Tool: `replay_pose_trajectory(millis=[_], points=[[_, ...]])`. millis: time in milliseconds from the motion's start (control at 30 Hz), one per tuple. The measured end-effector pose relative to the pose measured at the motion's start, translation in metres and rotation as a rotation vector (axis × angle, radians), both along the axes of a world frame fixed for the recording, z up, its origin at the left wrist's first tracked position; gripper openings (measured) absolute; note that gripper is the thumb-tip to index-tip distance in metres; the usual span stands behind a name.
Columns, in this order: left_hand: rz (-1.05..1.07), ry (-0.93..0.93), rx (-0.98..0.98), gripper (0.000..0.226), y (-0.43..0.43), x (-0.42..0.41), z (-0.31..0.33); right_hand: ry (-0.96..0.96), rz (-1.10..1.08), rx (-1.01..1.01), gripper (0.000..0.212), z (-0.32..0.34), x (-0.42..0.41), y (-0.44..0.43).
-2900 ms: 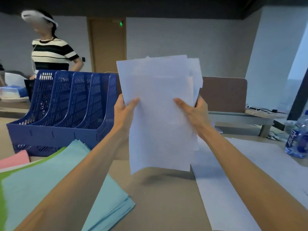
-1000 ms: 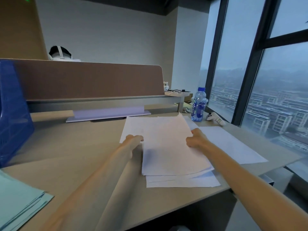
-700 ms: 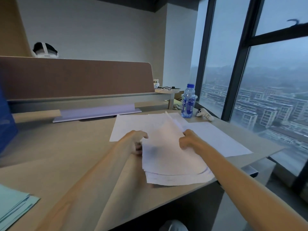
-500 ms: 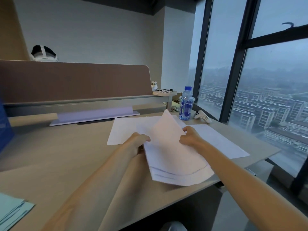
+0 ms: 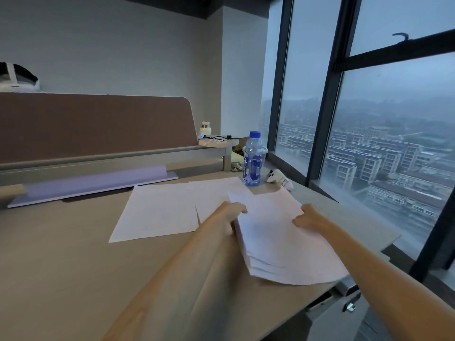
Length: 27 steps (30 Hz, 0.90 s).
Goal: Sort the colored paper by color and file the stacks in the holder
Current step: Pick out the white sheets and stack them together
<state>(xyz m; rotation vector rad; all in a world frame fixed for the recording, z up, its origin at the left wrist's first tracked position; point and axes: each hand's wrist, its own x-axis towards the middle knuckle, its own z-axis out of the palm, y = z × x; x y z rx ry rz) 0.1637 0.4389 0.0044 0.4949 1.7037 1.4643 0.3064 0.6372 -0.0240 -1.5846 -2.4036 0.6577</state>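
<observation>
Evidently a gathering step: the left hand (image 5: 227,215) and right hand (image 5: 307,217) each grip, fingers curled, a side of the thin stack of white paper sheets (image 5: 278,244), held over the window-side edge of the pale wooden worktop (image 5: 73,267). Loose white sheets (image 5: 157,212) lie just beside. Next, probably, squaring the stack; the holder is out of sight.

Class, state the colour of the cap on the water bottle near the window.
Blue; the cap of the water bottle shows best in the head view.
</observation>
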Motion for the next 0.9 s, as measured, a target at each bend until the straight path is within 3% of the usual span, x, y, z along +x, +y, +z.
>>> replay_pose_trajectory(millis=[100,200,300,367,467,533,700,900], points=[[-0.009,-0.002,-0.021,0.061,0.01,-0.014,-0.009,-0.009,0.079,0.009,0.029,0.015,-0.003,-0.029],[0.016,0.023,-0.054,0.048,0.009,-0.019,-0.009,-0.11,0.133,0.028,0.028,0.019,-0.009,-0.04],[-0.014,0.069,-0.072,0.065,0.007,-0.02,-0.013,-0.148,0.133,0.052,0.027,0.014,-0.01,-0.038],[-0.001,0.255,-0.161,0.063,0.004,-0.02,-0.017,-0.154,0.124,0.059,0.026,0.01,-0.013,-0.033],[0.05,0.764,-0.4,0.044,-0.004,-0.031,-0.023,-0.181,0.083,0.067,0.028,0.009,-0.017,-0.032],[0.061,0.958,-0.478,0.043,-0.011,-0.046,-0.027,-0.204,0.06,0.067,0.03,0.01,-0.019,-0.031],[-0.222,1.158,-0.585,0.041,-0.027,-0.081,-0.049,-0.25,0.064,0.061,0.04,0.004,-0.029,-0.022],[-0.249,1.257,-0.561,0.039,-0.05,-0.076,-0.057,-0.222,0.036,0.093,0.058,0.002,-0.029,-0.044]])
